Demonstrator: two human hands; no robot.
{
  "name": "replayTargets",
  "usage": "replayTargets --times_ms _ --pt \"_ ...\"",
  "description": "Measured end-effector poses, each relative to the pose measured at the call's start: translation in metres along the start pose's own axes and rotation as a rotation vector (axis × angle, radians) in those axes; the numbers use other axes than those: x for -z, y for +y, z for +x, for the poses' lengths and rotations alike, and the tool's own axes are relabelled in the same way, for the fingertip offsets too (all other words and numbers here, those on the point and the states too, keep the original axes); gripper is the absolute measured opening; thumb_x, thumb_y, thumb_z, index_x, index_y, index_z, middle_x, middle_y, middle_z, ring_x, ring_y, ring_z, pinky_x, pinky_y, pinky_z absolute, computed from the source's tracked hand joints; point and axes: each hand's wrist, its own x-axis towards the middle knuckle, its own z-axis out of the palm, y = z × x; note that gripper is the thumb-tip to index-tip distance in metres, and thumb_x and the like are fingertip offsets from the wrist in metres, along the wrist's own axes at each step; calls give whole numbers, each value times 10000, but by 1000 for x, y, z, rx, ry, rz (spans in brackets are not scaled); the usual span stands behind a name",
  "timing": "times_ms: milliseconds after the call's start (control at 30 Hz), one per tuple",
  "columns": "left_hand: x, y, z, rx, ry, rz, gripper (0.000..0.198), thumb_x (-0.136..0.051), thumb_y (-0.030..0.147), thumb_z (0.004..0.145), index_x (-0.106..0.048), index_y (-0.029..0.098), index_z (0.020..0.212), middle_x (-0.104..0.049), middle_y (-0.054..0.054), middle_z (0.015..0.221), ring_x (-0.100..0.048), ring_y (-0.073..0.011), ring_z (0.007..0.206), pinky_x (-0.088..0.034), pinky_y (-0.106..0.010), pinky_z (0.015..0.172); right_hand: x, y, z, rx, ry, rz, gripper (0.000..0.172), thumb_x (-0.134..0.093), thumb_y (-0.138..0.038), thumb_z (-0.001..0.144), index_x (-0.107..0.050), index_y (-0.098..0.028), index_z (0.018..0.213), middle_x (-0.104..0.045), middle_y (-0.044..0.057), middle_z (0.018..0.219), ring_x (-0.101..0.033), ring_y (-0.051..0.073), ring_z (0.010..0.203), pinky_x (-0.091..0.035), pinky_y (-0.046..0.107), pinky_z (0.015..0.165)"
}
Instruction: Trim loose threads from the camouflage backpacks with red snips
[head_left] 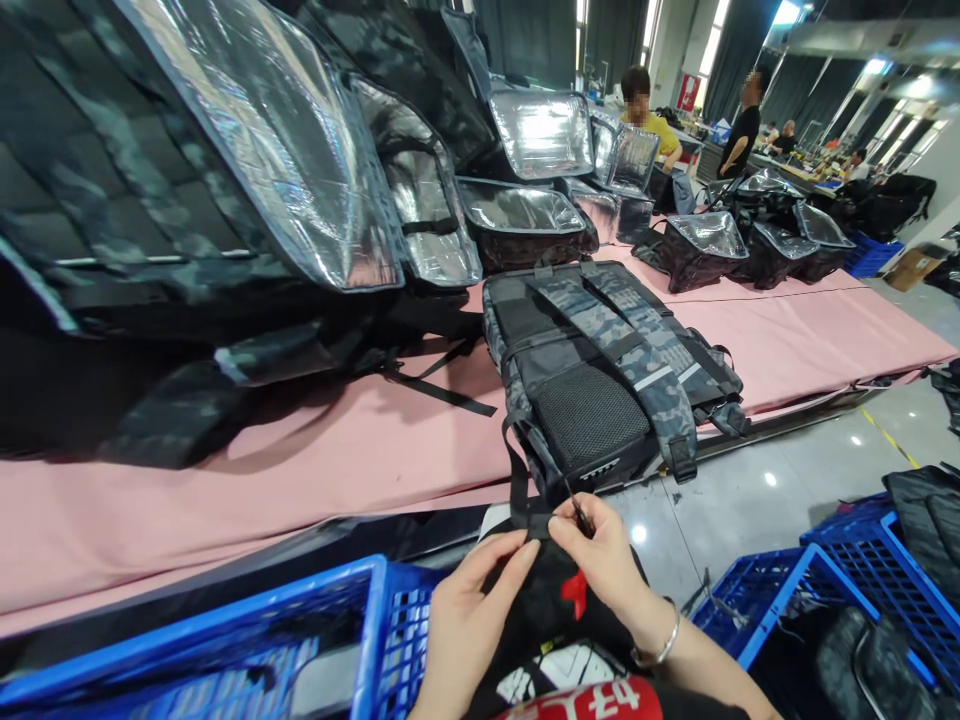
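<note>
A camouflage backpack (592, 350) lies on the pink-covered table, its shoulder straps and mesh panel facing up. From its near corner a black webbing strap (519, 480) runs down towards me. My left hand (484, 600) pinches the strap's end between thumb and fingertips. Just to the right, my right hand (600, 550) is closed, its thumb and finger pinching the same strap end. A slim dark pointed tool (580, 516), like a scissor blade, also sticks up from this hand. Below the palm shows a red piece (574, 594); whether it is the tool's handle I cannot tell.
Bags with silver lining (300, 130) crowd the table's left and back. More silver-lined bags (705, 240) stand farther right. Blue crates flank me, one at left (375, 610) and others at right (795, 570). Several people work in the background, one in a yellow top (664, 135).
</note>
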Motion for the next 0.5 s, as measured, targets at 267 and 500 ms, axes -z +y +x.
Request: replayTargets --times_ms 267,500 --pt "-2 1 3 29 65 -111 433 -687 441 621 -673 132 924 -617 -94 1001 -563 -206 926 -397 -323 939 10 -12 -16 374 -11 -411 195 -510 -155 817 -545 -172 1009 -553 36 912 -521 114 816 -421 228 726" --pt "0 -2 1 -142 25 -38 262 -659 358 682 -684 174 868 -588 -61 928 -558 -165 866 -436 -272 862 11 -14 -14 476 -29 -517 163 -508 -156 828 -550 -158 986 -555 43 863 -514 126 793 -410 249 696"
